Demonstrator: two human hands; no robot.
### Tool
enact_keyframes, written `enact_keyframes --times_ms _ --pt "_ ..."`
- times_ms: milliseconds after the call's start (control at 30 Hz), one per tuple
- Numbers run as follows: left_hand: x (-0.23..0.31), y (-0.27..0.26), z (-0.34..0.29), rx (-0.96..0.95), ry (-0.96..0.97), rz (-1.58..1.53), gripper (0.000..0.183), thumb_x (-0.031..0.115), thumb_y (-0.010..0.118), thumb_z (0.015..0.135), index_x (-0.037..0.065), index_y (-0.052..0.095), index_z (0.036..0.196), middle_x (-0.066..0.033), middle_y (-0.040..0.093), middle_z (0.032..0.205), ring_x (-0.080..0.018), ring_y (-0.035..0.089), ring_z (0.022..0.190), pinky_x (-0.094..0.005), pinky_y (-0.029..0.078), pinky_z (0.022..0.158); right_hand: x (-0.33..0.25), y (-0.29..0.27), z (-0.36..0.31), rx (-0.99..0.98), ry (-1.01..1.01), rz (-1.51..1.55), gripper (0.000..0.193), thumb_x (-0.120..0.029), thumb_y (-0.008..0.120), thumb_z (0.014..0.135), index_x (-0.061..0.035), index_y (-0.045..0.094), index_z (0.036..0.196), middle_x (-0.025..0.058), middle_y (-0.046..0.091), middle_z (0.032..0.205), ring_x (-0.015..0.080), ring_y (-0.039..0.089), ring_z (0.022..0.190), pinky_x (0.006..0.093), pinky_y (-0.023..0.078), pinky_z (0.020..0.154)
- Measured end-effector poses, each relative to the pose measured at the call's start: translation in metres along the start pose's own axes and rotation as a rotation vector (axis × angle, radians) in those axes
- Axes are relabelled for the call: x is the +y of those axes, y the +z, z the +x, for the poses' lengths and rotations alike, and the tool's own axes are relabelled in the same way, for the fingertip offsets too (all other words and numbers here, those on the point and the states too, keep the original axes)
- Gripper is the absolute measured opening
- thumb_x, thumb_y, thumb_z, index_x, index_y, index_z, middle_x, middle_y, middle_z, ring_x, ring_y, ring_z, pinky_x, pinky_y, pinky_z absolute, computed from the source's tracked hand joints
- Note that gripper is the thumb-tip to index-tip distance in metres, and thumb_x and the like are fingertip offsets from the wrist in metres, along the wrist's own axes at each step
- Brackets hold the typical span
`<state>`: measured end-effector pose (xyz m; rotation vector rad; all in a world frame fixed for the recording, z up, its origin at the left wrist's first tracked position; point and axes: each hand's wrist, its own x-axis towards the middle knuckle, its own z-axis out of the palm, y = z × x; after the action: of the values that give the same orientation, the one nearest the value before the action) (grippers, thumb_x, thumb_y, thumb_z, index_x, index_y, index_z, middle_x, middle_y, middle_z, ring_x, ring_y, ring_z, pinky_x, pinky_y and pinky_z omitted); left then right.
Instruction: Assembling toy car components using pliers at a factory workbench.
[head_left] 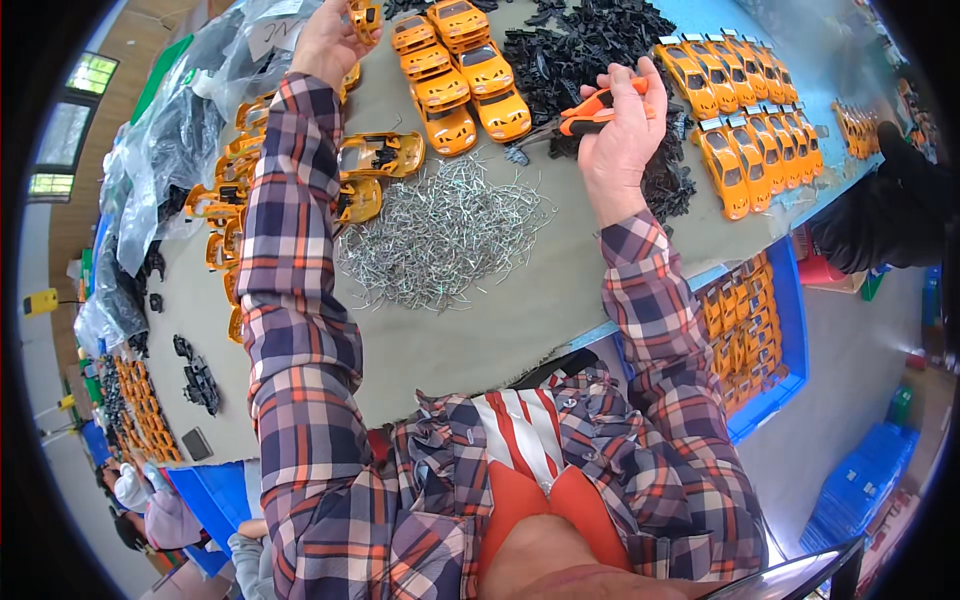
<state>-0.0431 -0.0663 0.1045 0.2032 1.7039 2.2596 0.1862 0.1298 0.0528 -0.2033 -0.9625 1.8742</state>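
Observation:
At the top edge, my left hand (330,45) is closed around an orange toy car body (366,18), partly cut off by the picture's rim. My right hand (622,140) grips orange-handled pliers (590,122); their jaws cannot be made out. Between my forearms lies a heap of thin silvery wire pieces (440,235). Orange car shells (465,75) stand in stacked rows beyond it. Next to my left forearm, an upturned orange shell (385,155) shows black parts inside. A pile of black plastic parts (560,50) spreads behind my right hand.
Finished-looking orange cars (735,165) stand in rows at the table's right. A blue crate (790,370) of orange shells sits below the table edge. Clear plastic bags (180,130) cover the left side. A black part (200,385) and a phone-like dark object (197,444) lie front left.

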Motion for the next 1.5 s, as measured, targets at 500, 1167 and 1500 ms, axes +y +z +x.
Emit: enact_keyframes --times_ms 500,1167,1500 --pt "-0.054 -0.066 -0.235 -0.452 -0.163 -0.474 0.059 0.021 0.05 0.084 -0.001 0.031 0.135 -0.0232 0.04 0.132 -0.0365 0.044 0.118 -0.054 0.037 0.098 -0.053 -0.046 0.003 -0.282 -0.039 -0.229 0.033 0.0 0.053 0.084 0.0027 0.049 0.117 0.0045 0.057 0.087 0.0087 0.054 0.064 0.0203 0.047 0.057" --pt "-0.145 -0.045 -0.282 -0.416 -0.431 -0.719 0.046 0.037 0.042 0.094 0.007 0.041 0.129 -0.0215 0.051 0.115 -0.034 0.057 0.097 -0.0578 0.048 0.083 -0.055 -0.03 0.032 -0.36 -0.292 -0.114 0.029 0.004 0.048 0.084 0.0016 0.048 0.113 0.0065 0.056 0.084 0.0122 0.054 0.066 0.0245 0.048 0.059" --pt "-0.152 -0.049 -0.283 -0.419 -0.404 -0.696 0.054 0.044 0.045 0.092 0.005 0.042 0.129 -0.0209 0.053 0.115 -0.0337 0.057 0.097 -0.0579 0.048 0.084 -0.054 -0.056 0.007 -0.46 -0.199 -0.494 0.034 0.001 0.053 0.083 0.0027 0.05 0.116 0.002 0.056 0.085 0.0076 0.052 0.066 0.0191 0.043 0.057"
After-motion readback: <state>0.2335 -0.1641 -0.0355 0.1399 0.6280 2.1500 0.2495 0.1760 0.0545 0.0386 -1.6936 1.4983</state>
